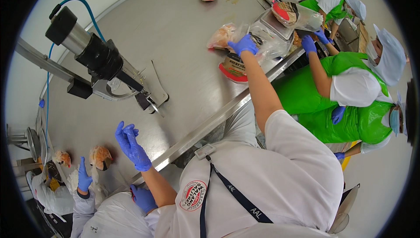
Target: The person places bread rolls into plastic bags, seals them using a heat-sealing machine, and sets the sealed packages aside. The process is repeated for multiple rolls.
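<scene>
Two blue-gloved hands are reaching out over a long brushed stainless-steel table (pixel 175 45). The right hand (pixel 243 44) is stretching far forward and resting on a clear plastic bag of pale food with a red-and-brown label (pixel 234 65), which is lying on the table just beside the near metal edge; the fingers are curling down onto the bag's top, but whether they are actually gripping it cannot be told. Another clear bag of orange-tinted food (pixel 221 36) is lying just beyond the hand, touching the first. The left hand (pixel 131 146) is hovering above the table edge with fingers straight and together, holding nothing. A black-and-silver cylindrical bag-sealing tool on a metal arm (pixel 98 56) is standing between the two hands, with a blue hose running to it. To the right, a person in a green apron is holding a bagged product over a grey weighing scale (pixel 275 24). At lower left, another person's gloved hand (pixel 83 177) is rising near two small bagged items (pixel 99 157).
</scene>
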`<state>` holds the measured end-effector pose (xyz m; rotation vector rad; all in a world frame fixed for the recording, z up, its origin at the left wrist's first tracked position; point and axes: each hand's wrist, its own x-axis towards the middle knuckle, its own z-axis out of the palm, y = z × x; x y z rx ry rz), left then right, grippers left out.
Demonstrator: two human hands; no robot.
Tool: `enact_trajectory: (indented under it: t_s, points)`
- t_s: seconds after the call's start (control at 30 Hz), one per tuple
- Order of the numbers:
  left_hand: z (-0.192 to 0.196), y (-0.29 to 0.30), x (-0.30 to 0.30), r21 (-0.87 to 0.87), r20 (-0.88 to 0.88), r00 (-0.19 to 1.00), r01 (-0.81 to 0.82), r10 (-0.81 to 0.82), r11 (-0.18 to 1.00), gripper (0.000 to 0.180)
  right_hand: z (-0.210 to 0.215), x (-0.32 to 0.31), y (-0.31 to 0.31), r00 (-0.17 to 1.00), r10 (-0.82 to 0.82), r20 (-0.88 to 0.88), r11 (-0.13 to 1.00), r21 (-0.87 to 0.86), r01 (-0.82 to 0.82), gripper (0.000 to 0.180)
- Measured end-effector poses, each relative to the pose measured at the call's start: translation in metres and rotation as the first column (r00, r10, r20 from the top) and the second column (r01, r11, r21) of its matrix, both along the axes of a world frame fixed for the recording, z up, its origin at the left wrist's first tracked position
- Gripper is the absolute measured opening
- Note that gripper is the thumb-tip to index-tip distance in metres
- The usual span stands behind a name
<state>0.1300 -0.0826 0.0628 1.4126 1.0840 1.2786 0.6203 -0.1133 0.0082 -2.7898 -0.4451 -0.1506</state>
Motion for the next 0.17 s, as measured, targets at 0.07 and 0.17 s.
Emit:
enact_trajectory:
  t_s: [0.07, 0.17]
  points:
    - [-0.011, -0.002, -0.008, -0.091, -0.018, 1.000, 0.007, -0.008, 0.996, 0.028, -0.013, 0.014, -0.004, 0.977, 0.084, -0.196, 0.989, -0.107, -0.107, 0.049]
    - [-0.031, -0.001, -0.018, -0.104, 0.022, 0.994, 0.105, -0.103, 0.989, 0.028, -0.030, 0.033, 0.001, 0.922, 0.217, -0.321, 0.953, -0.136, -0.272, 0.057]
